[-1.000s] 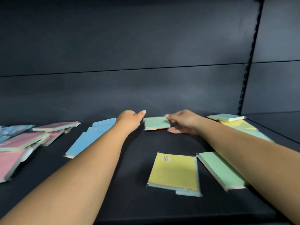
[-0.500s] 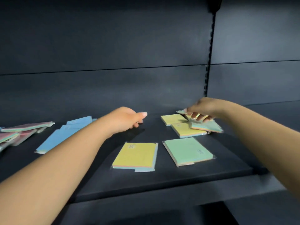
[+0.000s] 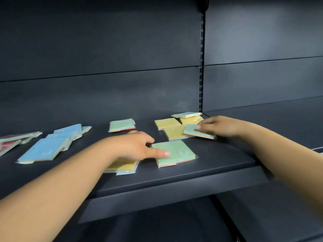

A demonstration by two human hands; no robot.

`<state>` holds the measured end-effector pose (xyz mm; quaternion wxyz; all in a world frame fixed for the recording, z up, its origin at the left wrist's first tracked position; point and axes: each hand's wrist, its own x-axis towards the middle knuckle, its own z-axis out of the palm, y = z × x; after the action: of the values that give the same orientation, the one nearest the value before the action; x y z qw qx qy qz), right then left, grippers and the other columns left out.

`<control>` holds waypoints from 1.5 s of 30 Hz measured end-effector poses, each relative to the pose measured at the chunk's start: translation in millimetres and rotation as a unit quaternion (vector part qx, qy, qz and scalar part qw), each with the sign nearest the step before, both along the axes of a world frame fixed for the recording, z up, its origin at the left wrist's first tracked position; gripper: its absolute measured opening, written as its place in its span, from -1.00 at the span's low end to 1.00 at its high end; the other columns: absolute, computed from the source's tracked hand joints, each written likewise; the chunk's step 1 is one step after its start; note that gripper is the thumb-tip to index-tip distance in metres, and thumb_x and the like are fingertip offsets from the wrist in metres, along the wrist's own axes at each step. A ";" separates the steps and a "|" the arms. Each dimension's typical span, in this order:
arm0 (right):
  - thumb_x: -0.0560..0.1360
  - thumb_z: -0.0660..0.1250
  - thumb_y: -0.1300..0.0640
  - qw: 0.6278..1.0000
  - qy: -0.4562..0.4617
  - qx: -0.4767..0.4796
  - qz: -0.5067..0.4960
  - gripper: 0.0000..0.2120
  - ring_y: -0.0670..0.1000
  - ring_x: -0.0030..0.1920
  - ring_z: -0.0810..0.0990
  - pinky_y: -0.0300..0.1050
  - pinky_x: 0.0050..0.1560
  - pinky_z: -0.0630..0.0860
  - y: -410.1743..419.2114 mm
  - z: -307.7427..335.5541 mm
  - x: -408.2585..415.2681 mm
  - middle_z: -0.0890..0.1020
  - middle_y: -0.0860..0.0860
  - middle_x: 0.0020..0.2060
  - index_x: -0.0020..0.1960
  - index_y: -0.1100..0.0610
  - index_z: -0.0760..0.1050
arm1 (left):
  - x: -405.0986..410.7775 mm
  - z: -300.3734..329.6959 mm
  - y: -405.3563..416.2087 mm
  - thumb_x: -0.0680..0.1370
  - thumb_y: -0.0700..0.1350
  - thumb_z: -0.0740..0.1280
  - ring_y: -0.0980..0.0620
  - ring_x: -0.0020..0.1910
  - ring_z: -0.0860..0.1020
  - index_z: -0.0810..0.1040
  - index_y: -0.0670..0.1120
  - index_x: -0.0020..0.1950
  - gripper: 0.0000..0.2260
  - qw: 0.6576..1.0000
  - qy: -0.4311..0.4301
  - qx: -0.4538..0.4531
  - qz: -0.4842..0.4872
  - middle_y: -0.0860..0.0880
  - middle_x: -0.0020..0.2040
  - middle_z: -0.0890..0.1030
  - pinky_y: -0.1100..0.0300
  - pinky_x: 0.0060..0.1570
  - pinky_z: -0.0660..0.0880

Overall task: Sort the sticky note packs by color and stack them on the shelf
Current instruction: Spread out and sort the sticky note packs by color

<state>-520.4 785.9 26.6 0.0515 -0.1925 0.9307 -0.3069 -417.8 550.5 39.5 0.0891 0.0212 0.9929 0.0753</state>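
- Since half a second earlier, the left hand (image 3: 134, 147) had been brought forward and down from mid-shelf onto the near green pack (image 3: 174, 152), and the right hand (image 3: 216, 125) had been lowered onto a tilted green pack (image 3: 198, 131) at the yellow cluster.
- The left hand was seen grasping the near green pack at its left edge, thumb laid flat on the top face and fingers curled behind the far edge; the grip was judged to be meant for lifting or sliding the pack toward other greens.
- The right hand was seen pinching the tilted green pack by its right end; that pack rested slanted across a yellow pack (image 3: 174, 134), apparently being drawn off the yellows so the colours could be separated.
- A yellow pack (image 3: 122, 167) lay partly hidden under the left wrist, near the front edge of the shelf (image 3: 174, 182).
- Further green packs were noted: one (image 3: 122, 125) lying alone toward the back, another (image 3: 187, 115) sitting on top of yellows by the upright.
- Blue packs (image 3: 45, 149) were spread overlapping at the left, with pink packs (image 3: 15, 138) beyond them at the picture's edge.
- Each pack appeared as a thin, film-wrapped square with pastel layers showing along its edge and a small printed label on top.
- Sorting was judged to be partly done, since no tidy stacks had been formed.
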 end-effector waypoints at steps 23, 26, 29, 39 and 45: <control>0.58 0.12 0.34 0.906 -0.151 -0.393 -0.040 -0.80 0.00 -0.25 0.54 -0.18 -0.39 0.57 -18.4 11.0 -7.5 0.54 0.07 -0.22 -0.11 0.11 0.41 | -43.4 10.7 -90.6 0.49 -0.38 0.31 0.03 -0.27 0.53 0.44 -0.15 -0.10 -0.85 0.751 0.222 0.554 0.282 -0.20 0.07 0.53 0.24 -0.25 0.53; 0.57 0.16 0.35 0.895 -0.165 -0.413 -0.044 -0.84 0.02 -0.30 0.53 -0.20 -0.47 0.55 -35.5 15.7 -10.7 0.52 0.08 -0.24 -0.08 0.12 0.39 | -52.4 -8.5 -102.0 0.49 -0.30 0.36 -0.04 -0.18 0.48 0.40 -0.14 -0.25 -0.81 0.826 0.211 0.418 0.313 -0.14 -0.07 0.47 0.26 -0.23 0.48; 0.56 0.18 0.36 0.894 -0.183 -0.408 -0.029 -0.86 0.01 -0.35 0.55 -0.20 -0.47 0.57 -66.6 23.0 -11.1 0.53 0.08 -0.26 -0.09 0.15 0.42 | -53.9 -4.3 -105.7 0.50 -0.07 0.38 -0.16 0.11 0.49 0.54 -0.25 0.10 -0.71 0.897 0.226 0.217 0.313 -0.19 0.11 0.52 0.12 0.08 0.39; 0.56 0.21 0.31 0.924 -0.215 -0.315 0.013 -0.84 0.00 -0.34 0.56 -0.14 -0.33 0.53 -201.0 19.5 -4.5 0.54 0.09 -0.26 -0.19 0.17 0.39 | -8.7 11.8 -110.6 0.51 -0.03 0.34 -0.04 0.00 0.53 0.53 0.02 -0.17 -0.92 0.869 0.290 0.326 0.233 -0.08 0.10 0.60 0.11 0.10 0.44; 0.53 0.27 0.14 0.998 0.066 -0.006 -0.003 -0.87 0.12 -0.04 0.49 -0.17 -0.06 0.39 -200.3 17.9 -5.2 0.48 0.15 -0.10 -0.04 0.22 0.50 | 32.5 -5.4 -95.3 0.49 0.18 0.27 0.06 0.07 0.51 0.57 -0.02 0.06 -0.68 0.961 0.160 0.174 0.145 0.02 0.10 0.59 0.19 0.09 0.39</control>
<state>-525.5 585.7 44.5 -0.0124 -0.2100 0.9308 -0.2990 -385.3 455.1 34.1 -0.0880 -0.0964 0.9581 0.2551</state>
